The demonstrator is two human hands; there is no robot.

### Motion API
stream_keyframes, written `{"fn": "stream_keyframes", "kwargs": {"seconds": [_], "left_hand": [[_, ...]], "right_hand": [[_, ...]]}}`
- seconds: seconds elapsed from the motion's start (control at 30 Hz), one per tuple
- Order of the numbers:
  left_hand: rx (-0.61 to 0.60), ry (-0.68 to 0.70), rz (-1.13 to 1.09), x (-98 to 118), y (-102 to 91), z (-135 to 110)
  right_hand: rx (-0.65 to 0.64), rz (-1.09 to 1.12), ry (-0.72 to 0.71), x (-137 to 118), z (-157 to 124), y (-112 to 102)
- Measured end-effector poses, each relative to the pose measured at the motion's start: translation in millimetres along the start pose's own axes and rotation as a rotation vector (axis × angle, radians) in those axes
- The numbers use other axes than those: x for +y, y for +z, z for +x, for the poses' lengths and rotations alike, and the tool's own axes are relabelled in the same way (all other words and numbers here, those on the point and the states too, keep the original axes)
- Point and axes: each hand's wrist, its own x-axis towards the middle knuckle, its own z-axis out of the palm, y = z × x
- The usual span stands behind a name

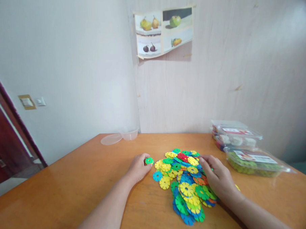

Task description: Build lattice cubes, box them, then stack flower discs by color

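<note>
My left hand [140, 169] is closed, pinching a green flower-shaped plastic disc [149, 161] between thumb and fingers, just left of the pile. Slotted plastic discs [186, 189] in yellow, green, blue, red and orange lie heaped on the table. At the heap's right edge is my right hand [219, 175], its thumb and forefinger stretched toward the discs and no disc visible between them. Its other fingers are curled and partly hidden. A blue disc [157, 176] lies flat at the left side of the heap, near my left hand.
The wooden table [70, 185] meets the wall at the back. A clear round tub [130, 134] and its lid [111, 139] stand at the back left. On the right are stacked clear plastic boxes [235, 134] and a box with green contents [253, 162].
</note>
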Motion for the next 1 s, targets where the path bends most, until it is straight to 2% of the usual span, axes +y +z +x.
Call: {"fn": "stream_keyframes", "kwargs": {"seconds": [0.27, 0.47, 0.63, 0.8, 1.0], "left_hand": [[-0.023, 0.023, 0.105, 8.2, -4.8, -0.3], [0.011, -0.018, -0.013, 7.7, -0.9, -0.5], [0.019, -0.047, -0.099, 5.7, 1.7, -0.6], [0.001, -0.060, -0.084, 4.2, 1.6, 0.8], [0.008, -0.070, -0.036, 7.7, 0.6, 0.3]], "right_hand": [[0.038, 0.020, -0.002, -3.1, 0.7, -3.9], [0.022, 0.072, 0.004, -18.1, 9.8, -8.4], [-0.176, -0.035, -0.028, -37.7, 29.4, -7.8], [-0.426, -0.302, -0.086, -48.0, 56.8, 9.3], [-0.524, -0.536, -0.092, -58.2, 75.1, 34.3]]}}
